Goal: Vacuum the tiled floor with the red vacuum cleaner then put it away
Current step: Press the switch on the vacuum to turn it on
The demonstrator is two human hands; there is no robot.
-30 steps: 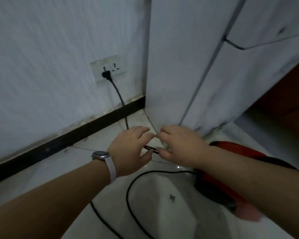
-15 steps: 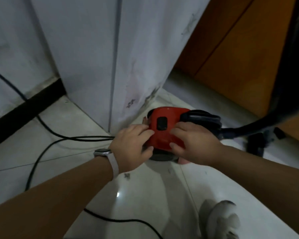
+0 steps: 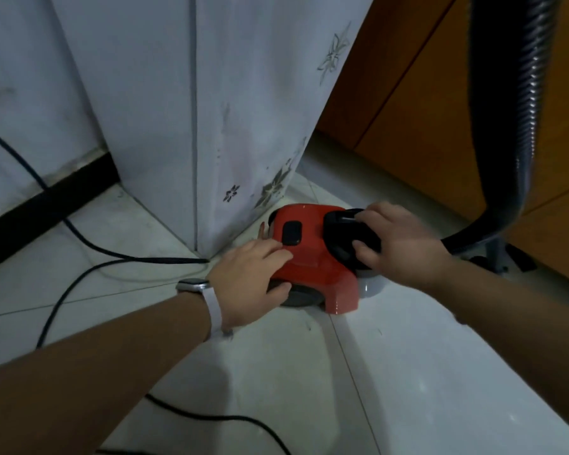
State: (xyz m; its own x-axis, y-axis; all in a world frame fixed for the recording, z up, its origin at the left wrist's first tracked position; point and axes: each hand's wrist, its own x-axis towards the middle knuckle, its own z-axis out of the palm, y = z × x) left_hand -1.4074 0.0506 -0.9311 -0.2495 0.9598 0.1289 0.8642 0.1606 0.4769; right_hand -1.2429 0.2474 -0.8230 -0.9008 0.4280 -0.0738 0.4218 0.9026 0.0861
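1. The red plastic vacuum cleaner (image 3: 309,257) sits on the white tiled floor (image 3: 408,372), tight against the corner of the white flower-printed cabinet (image 3: 243,110)
2. The left hand (image 3: 247,284) grips the rear of the red housing, with fingers laid over the top, tips beside the black rectangular button (image 3: 292,233), and thumb hooked under the edge; judged a steadying hold that keeps the switch in reach
3. The right hand (image 3: 398,244) has fingers and thumb curled round the black rounded fitting (image 3: 349,238) at the front, where the black ribbed hose (image 3: 519,126) appears to join; judged a hold for drawing the unit clear of the corner
4. The black power cord (image 3: 79,238) trails loose over the tiles to the left, its far end out of view; the loops are judged a snag risk once the unit moves
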